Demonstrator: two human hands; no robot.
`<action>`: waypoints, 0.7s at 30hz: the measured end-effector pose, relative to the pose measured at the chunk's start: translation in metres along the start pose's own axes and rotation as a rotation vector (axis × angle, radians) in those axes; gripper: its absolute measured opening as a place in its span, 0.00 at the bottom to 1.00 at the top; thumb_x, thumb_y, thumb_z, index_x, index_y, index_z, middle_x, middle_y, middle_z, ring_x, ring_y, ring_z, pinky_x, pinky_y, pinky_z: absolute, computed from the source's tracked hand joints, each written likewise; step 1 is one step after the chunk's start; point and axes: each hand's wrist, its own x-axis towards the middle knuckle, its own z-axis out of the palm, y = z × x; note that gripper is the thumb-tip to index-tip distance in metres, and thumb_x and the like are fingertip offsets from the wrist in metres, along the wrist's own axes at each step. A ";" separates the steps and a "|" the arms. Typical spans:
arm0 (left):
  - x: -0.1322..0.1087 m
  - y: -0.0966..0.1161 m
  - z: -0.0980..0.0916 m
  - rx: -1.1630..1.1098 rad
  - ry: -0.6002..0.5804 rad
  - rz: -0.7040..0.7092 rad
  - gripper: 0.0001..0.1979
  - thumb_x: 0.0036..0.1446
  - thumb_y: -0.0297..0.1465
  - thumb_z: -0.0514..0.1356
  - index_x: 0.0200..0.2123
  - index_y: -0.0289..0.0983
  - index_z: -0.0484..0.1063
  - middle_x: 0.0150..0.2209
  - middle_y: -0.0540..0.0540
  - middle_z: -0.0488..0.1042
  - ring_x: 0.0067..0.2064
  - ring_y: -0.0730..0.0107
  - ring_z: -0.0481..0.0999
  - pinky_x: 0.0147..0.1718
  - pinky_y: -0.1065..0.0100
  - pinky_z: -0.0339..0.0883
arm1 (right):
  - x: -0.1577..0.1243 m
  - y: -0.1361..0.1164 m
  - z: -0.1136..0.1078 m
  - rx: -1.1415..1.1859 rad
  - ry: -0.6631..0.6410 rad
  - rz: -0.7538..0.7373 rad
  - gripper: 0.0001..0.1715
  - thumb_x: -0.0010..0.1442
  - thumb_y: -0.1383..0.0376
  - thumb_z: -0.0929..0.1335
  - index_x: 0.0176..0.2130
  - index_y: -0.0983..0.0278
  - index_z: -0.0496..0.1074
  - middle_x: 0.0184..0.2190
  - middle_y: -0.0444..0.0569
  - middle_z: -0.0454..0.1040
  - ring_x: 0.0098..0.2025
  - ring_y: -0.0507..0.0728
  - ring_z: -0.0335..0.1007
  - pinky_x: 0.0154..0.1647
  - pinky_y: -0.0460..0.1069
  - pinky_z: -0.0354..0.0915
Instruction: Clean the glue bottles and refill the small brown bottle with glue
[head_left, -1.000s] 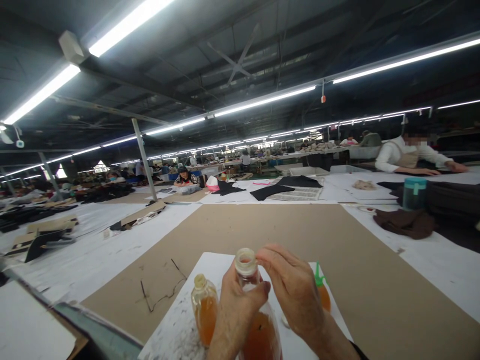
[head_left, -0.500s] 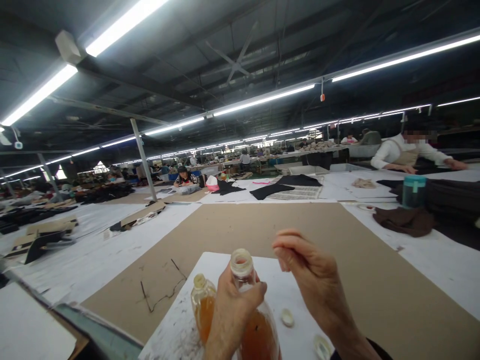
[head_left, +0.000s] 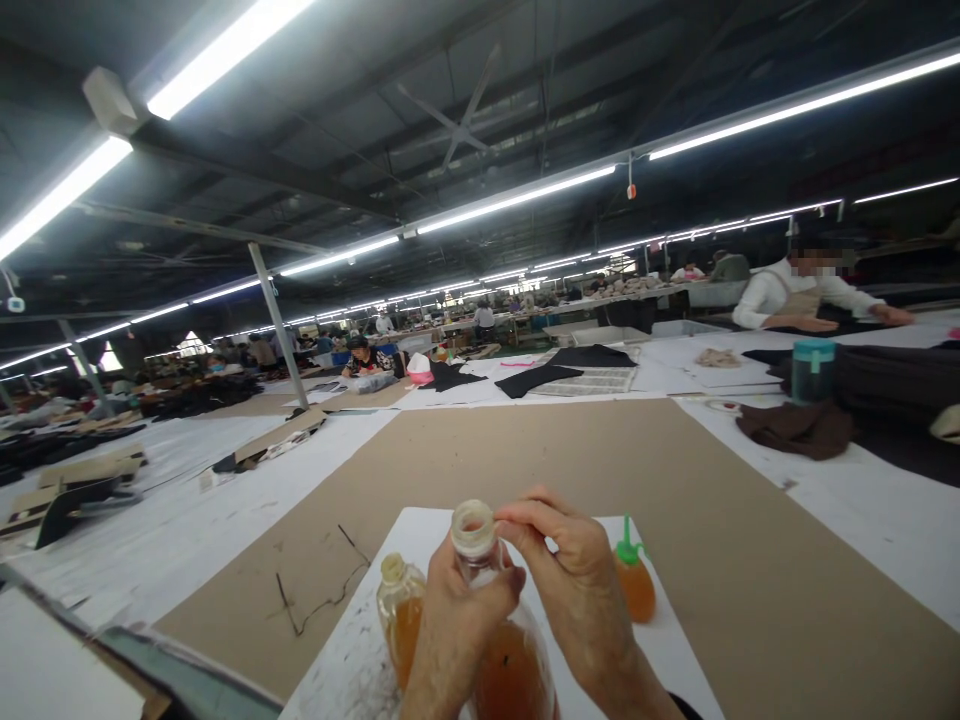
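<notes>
Uncapped bottle (head_left: 514, 670), mouth up, over sheet (head_left: 337, 665); left hand (head_left: 466, 620) wrapped round neck (head_left: 480, 573), likely for steadiness. Right hand (head_left: 577, 580) pinched at bottle's rim (head_left: 474, 547); whether gripping anything, unclear. Small bottle (head_left: 399, 605) left of bottle, oiler (head_left: 635, 588) right, probably for reach.

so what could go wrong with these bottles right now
The left hand grips the large uncapped bottle near its top; if that tips, it could spill onto the white sheet. The same hand might knock the smaller bottle close beside it, which looks uncapped too. The right hand could bump the green-nozzled bottle if it swings outward.
</notes>
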 end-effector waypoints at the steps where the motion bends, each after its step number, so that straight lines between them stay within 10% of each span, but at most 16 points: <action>1: 0.000 0.001 0.000 0.029 -0.001 0.009 0.07 0.34 0.23 0.61 0.20 0.35 0.65 0.18 0.54 0.66 0.23 0.72 0.65 0.23 0.72 0.57 | 0.000 -0.001 0.000 -0.026 0.001 -0.005 0.10 0.56 0.71 0.66 0.26 0.62 0.73 0.25 0.42 0.68 0.26 0.50 0.66 0.26 0.43 0.60; 12: -0.001 -0.004 -0.008 0.057 -0.040 0.052 0.06 0.34 0.25 0.60 0.21 0.35 0.65 0.20 0.53 0.66 0.23 0.72 0.64 0.23 0.72 0.59 | 0.001 -0.002 -0.002 -0.139 -0.086 -0.144 0.13 0.60 0.70 0.62 0.25 0.63 0.71 0.25 0.43 0.66 0.25 0.50 0.63 0.26 0.44 0.58; 17: -0.005 -0.002 -0.011 0.001 -0.068 0.006 0.05 0.36 0.27 0.61 0.22 0.34 0.67 0.20 0.51 0.67 0.23 0.72 0.65 0.24 0.72 0.58 | 0.009 -0.009 -0.032 0.094 0.414 0.029 0.05 0.58 0.63 0.67 0.32 0.61 0.72 0.19 0.39 0.63 0.20 0.49 0.57 0.18 0.43 0.55; 21: -0.006 0.001 -0.008 0.013 -0.077 -0.001 0.05 0.36 0.27 0.60 0.22 0.35 0.67 0.19 0.52 0.66 0.23 0.73 0.64 0.23 0.72 0.58 | -0.001 -0.016 -0.024 0.010 0.078 -0.149 0.07 0.56 0.68 0.67 0.27 0.62 0.74 0.24 0.42 0.69 0.25 0.50 0.66 0.24 0.42 0.63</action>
